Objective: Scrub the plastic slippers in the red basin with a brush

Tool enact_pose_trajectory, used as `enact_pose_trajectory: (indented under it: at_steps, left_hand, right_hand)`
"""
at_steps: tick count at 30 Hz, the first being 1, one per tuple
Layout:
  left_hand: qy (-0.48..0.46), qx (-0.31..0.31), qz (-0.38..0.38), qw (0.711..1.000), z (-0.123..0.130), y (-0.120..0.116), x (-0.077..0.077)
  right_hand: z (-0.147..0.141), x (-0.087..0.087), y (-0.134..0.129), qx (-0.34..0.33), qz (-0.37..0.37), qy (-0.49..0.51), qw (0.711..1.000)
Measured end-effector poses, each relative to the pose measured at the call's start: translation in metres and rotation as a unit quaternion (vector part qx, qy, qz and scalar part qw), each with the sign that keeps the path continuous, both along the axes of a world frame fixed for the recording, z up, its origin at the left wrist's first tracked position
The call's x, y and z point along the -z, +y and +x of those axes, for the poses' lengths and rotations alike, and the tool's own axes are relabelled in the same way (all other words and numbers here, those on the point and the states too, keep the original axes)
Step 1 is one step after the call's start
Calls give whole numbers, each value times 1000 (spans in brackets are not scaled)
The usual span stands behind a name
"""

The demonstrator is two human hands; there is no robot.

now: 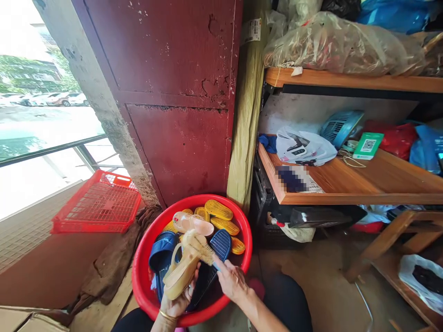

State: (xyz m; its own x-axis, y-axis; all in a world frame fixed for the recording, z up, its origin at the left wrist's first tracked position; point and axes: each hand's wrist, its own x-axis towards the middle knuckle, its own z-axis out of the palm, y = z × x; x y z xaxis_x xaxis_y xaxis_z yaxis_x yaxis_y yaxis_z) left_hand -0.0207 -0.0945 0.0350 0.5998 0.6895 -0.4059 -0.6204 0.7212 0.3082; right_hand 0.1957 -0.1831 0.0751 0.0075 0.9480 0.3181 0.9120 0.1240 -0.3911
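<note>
A red round basin (140,276) holds several shoes and slippers. My left hand (180,297) is wrapped round a beige sandal (180,274) held above the basin, its toe end pointing up. In my right hand (231,279) is the handle of a brush (206,252), whose bristles touch the front of the sandal. Behind them lie a pale clear shoe (194,224) and yellow slippers (218,209). A blue slipper (162,249) rests at the basin's left, and another dark blue slipper (220,244) lies right of the sandal.
A red plastic crate (100,203) sits at the left on cardboard. Beyond the basin stands a dark red metal door (180,152). Wooden shelves (363,182) at the right hold bags, a blue fan (341,128) and a green QR-code card (368,146). A wooden stool (384,244) stands at lower right.
</note>
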Motion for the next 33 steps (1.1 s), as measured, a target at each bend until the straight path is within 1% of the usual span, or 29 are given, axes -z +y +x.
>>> enact_pose_trajectory:
  at_steps: [2, 5, 7, 9, 12, 14, 15, 17, 20, 22, 24, 28, 31, 33]
  left_hand:
    - [33, -11, -9, 999, 1, -3, -13]
    - [53, -12, -14, 998, 6, -6, -30]
    - [63, 1, -26, 998, 12, -8, -35]
    - [87, 6, -29, 996, 18, -11, -38]
    - [132, -24, -3, 991, 28, -17, -40]
    - [152, -28, 8, 988, 32, -21, -42]
    - [158, -23, 10, 987, 32, -22, -44]
    - [163, -17, 30, 986, 32, -21, -49]
    - [182, -24, 100, 978, 29, -12, -56]
    - [216, -34, 151, 964, 26, -3, -62]
    - [264, -58, 202, 941, 24, 8, -67]
    - [370, -124, 298, 871, 22, 24, -74]
    - [413, -170, 341, 828, 24, 34, -78]
    - [416, -194, 350, 816, 28, 43, -83]
  right_hand:
    - [9, 2, 0, 28, 15, 31, 999]
    - [25, 5, -3, 13, 51, 97, 994]
    - [33, 10, -7, 17, 72, 152, 986]
    - [39, 19, -11, 50, 83, 210, 973]
    - [43, 37, -14, 130, 92, 277, 948]
    - [42, 47, -14, 162, 102, 293, 937]
    - [42, 50, -14, 167, 105, 292, 936]
    - [40, 54, -14, 163, 102, 277, 941]
    - [38, 54, -16, 158, 84, 253, 951]
    - [38, 52, -17, 160, 82, 254, 950]
    - [38, 48, -17, 164, 86, 262, 947]
    - [37, 43, -18, 168, 89, 267, 945]
    - [36, 40, -18, 170, 96, 262, 945]
    - [37, 39, -17, 169, 102, 260, 945]
